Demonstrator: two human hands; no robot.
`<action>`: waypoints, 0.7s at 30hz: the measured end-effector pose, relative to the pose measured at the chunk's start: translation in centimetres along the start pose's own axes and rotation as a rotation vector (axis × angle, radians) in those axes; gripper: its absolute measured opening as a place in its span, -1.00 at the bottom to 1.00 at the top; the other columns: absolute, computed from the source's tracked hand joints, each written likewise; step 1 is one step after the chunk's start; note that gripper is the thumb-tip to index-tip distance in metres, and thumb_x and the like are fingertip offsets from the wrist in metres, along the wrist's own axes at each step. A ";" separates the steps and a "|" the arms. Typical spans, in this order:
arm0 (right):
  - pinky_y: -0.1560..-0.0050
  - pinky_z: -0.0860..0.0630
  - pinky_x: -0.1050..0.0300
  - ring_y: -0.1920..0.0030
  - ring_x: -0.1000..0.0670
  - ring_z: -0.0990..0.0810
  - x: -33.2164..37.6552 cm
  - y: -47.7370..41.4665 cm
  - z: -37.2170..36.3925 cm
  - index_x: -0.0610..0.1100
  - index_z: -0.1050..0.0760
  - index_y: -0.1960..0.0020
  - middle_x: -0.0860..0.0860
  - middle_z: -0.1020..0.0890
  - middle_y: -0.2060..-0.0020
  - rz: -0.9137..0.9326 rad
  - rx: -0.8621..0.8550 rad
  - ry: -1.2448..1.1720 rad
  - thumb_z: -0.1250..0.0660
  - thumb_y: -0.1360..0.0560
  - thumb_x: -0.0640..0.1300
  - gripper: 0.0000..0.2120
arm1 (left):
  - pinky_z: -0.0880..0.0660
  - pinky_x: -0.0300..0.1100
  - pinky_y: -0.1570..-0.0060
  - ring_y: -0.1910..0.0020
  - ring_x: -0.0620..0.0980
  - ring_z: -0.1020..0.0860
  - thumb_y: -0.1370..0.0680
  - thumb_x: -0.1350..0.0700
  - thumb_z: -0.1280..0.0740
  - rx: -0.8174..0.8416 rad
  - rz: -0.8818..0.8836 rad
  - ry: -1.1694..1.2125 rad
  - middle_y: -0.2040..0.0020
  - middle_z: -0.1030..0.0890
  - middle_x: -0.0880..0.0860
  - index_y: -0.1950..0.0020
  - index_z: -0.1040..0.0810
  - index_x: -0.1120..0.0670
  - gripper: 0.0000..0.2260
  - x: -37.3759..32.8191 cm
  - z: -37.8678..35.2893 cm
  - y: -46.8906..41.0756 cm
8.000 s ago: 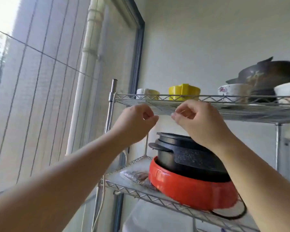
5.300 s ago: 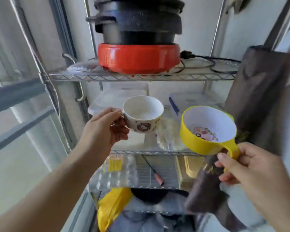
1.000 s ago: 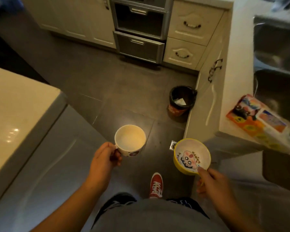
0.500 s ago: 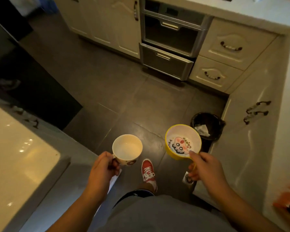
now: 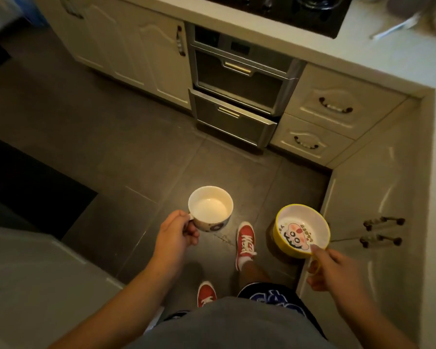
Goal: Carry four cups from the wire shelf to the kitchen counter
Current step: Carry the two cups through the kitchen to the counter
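Over the kitchen floor [image 5: 136, 147], two hands, left [image 5: 175, 233] gripping one white cup [image 5: 210, 208], right [image 5: 330, 269] one yellow cup [image 5: 301, 229]

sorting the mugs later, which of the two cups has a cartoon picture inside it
The yellow cup in the right hand; a cartoon face is printed on its inner bottom. The white cup in the left hand is plain inside.

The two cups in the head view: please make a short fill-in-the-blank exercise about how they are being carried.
1. The left hand holds the white cup by its ____.
2. The right hand carries the ____ cup with a cartoon face inside.
3. Both cups contain ____.
4. The person wears ____ sneakers on the dark floor tiles.

Missing words: handle; yellow; nothing; red
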State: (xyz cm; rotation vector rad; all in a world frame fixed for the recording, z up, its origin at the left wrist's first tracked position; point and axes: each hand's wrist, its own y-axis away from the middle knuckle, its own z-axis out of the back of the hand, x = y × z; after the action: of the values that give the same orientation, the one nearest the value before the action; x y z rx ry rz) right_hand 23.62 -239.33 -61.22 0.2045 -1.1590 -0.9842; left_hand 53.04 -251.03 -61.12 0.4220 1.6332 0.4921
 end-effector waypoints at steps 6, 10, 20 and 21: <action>0.48 -0.57 0.07 0.56 -0.09 -0.60 7.1 -10.4 0.4 -0.26 -0.59 0.25 -0.14 -0.64 0.49 0.034 0.065 0.055 -0.34 -0.54 -0.02 -0.66 | -0.43 -0.19 0.45 0.46 -0.06 -0.47 -0.58 0.22 -0.13 -0.048 -0.025 -0.005 0.47 -0.49 0.02 0.43 -0.50 -0.01 -0.60 -4.4 -5.2 -8.4; 0.44 -0.55 0.03 0.56 -0.10 -0.60 14.4 -16.3 -1.3 -0.37 -0.52 0.25 -0.15 -0.60 0.51 0.107 0.138 0.139 -0.35 -0.53 0.02 -0.56 | -0.42 -0.20 0.49 0.46 -0.02 -0.46 -0.60 0.28 -0.12 -0.175 0.004 0.058 0.48 -0.48 0.06 0.32 -0.42 0.16 -0.70 -7.9 -5.9 -12.1; 0.48 -0.55 0.13 0.56 -0.05 -0.60 33.1 -25.1 -17.0 -0.23 -0.55 0.30 -0.05 -0.63 0.51 0.313 0.490 0.330 -0.35 -0.52 0.03 -0.64 | -0.40 -0.25 0.53 0.50 -0.07 -0.46 -0.57 0.23 -0.15 -0.574 -0.018 0.185 0.50 -0.49 0.01 0.35 -0.43 0.14 -0.71 -11.6 1.9 -17.3; 0.50 -0.54 0.14 0.57 -0.05 -0.58 34.6 -25.5 -19.1 -0.22 -0.55 0.31 -0.05 -0.62 0.52 0.322 0.525 0.330 -0.36 -0.52 0.01 -0.65 | -0.39 -0.24 0.52 0.49 -0.07 -0.46 -0.58 0.22 -0.14 -0.599 -0.012 0.208 0.50 -0.48 0.00 0.35 -0.43 0.13 -0.70 -11.8 3.0 -18.0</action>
State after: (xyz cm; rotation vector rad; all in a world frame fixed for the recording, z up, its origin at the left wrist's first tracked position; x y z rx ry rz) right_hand 27.57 -286.25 -61.52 0.5590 -1.0811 -0.3317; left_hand 57.61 -272.30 -61.32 -0.0898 1.5897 1.0035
